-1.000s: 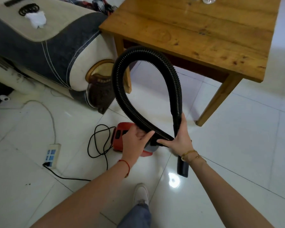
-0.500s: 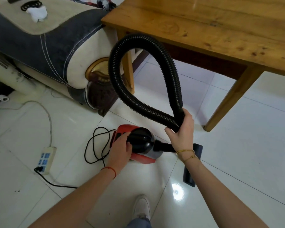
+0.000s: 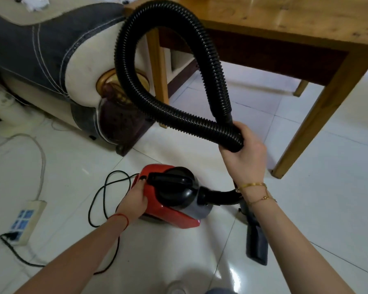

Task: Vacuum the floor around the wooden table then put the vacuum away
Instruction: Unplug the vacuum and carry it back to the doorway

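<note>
A small red and black vacuum (image 3: 174, 200) sits on the white tiled floor in front of me. My left hand (image 3: 135, 198) rests on its red rear end, fingers reaching the black part by the handle. A ribbed black hose (image 3: 172, 115) rises from it in a big loop. My right hand (image 3: 243, 149) grips the crossing of that loop above the vacuum. The black floor nozzle (image 3: 256, 240) lies on the tiles under my right forearm. The wooden table (image 3: 285, 20) stands behind, its near right leg close to my right hand.
A grey and cream sofa arm (image 3: 57, 54) stands at the left, close to the table's left leg. A black power cord (image 3: 98, 200) coils beside the vacuum and runs to a white power strip (image 3: 27, 221) on the floor at lower left.
My left hand has left the hose and settled on the vacuum's rear. My right hand has lifted the looped hose higher. The view has moved in closer.
</note>
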`<state>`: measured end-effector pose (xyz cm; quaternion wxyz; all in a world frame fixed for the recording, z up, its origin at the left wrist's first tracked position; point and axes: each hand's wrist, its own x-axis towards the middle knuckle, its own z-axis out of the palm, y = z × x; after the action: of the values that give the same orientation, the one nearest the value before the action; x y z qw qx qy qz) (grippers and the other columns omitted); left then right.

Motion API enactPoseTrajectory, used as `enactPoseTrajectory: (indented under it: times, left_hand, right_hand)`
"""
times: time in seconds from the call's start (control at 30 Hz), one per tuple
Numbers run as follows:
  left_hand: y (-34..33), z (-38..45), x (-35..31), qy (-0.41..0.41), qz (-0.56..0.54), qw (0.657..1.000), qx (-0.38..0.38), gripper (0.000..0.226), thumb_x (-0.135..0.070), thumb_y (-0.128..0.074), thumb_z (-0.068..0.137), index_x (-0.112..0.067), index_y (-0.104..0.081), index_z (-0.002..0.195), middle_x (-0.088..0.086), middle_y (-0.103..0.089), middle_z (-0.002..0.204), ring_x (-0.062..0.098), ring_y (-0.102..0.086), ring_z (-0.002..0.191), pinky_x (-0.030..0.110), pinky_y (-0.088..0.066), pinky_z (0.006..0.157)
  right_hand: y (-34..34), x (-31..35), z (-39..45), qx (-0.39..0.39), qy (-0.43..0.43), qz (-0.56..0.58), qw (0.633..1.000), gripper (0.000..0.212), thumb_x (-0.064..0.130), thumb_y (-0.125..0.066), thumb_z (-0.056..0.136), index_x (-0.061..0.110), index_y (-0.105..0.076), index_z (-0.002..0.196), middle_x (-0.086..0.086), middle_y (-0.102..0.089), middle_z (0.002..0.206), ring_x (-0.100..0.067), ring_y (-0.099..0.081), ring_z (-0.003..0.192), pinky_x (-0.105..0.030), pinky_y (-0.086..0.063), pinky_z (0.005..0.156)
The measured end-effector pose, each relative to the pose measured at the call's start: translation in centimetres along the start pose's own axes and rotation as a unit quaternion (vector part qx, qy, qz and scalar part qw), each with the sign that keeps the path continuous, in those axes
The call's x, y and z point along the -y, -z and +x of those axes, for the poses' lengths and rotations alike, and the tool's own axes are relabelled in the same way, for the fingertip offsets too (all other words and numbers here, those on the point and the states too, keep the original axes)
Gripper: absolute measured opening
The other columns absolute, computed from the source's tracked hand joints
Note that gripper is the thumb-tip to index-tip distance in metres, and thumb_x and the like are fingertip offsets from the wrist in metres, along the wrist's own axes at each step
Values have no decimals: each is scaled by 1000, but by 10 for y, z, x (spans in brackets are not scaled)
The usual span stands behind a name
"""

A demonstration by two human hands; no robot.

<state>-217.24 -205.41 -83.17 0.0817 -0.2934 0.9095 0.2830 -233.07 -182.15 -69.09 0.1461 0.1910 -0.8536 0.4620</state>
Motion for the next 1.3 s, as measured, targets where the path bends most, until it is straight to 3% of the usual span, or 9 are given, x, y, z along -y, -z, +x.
enactPoseTrajectory:
  times: [0.1,0.47,0.63,0.73,0.8,0.9,1.03,1.17,1.3]
  left_hand:
    - [-6,11,8,2,22,1000,-10,65,-6,-45,87,-17,-26,148,16,-63,109,32,-61,95,38,-50,84]
    - [-11,20,10,36,55,998,-18,61,-5,-42,87,-15,-34,147,18,-53,133,35,-53,116,36,-43,99]
    - [-9,21,7,36,69,997,-10,58,-11,-47,86,-14,-38,144,17,-58,126,34,-56,113,37,-45,96]
    - [0,23,8,10,50,999,11,55,-23,-59,81,-14,-46,134,12,-63,117,27,-59,107,33,-47,92]
    - [6,25,5,-30,35,999,-30,59,-25,-66,78,-11,-44,131,10,-56,124,25,-54,113,34,-46,95]
    - [15,27,-13,-188,74,974,-106,70,-31,-72,74,-13,-40,134,4,-46,130,20,-46,121,32,-42,101]
    - [25,29,-56,-319,198,926,-25,44,-36,-65,81,-18,-50,118,-1,-55,112,17,-53,103,30,-45,89]
    - [33,35,-80,-304,245,917,77,26,-29,-55,92,-13,-51,111,7,-62,107,24,-60,96,32,-47,81]
    - [41,40,-78,-282,237,926,86,20,-22,-53,94,-11,-50,110,9,-61,104,25,-60,93,37,-48,84]
  right_hand:
    - [-1,0,-1,-11,1,2,1000,40,20,-69,75,21,-63,114,2,-70,101,-21,-64,95,-32,-51,80]
    - [-6,0,-2,-9,4,-13,1000,35,25,-67,75,28,-63,110,8,-70,98,-17,-64,93,-24,-45,72]
    - [-9,-1,-1,-8,14,-23,1000,36,25,-67,73,29,-63,108,6,-70,96,-20,-64,91,-25,-44,70]
    - [-10,-2,-1,3,36,-30,999,38,23,-67,73,26,-62,111,5,-69,97,-22,-64,92,-27,-46,70]
    - [-10,-3,0,12,48,-38,998,39,22,-67,74,24,-62,113,4,-69,98,-23,-64,93,-29,-47,71]
    - [-11,-1,3,25,72,-47,996,40,20,-66,75,22,-62,115,2,-69,98,-24,-63,91,-27,-43,68]
    - [-15,3,7,45,90,-64,993,42,20,-66,76,22,-60,117,0,-68,97,-25,-62,88,-25,-38,63]
    - [-22,8,12,63,98,-61,991,41,19,-65,76,21,-59,117,-1,-68,95,-26,-62,85,-28,-41,63]
    - [-31,12,28,59,99,-55,992,42,18,-65,77,20,-59,119,-3,-68,97,-28,-61,86,-28,-41,62]
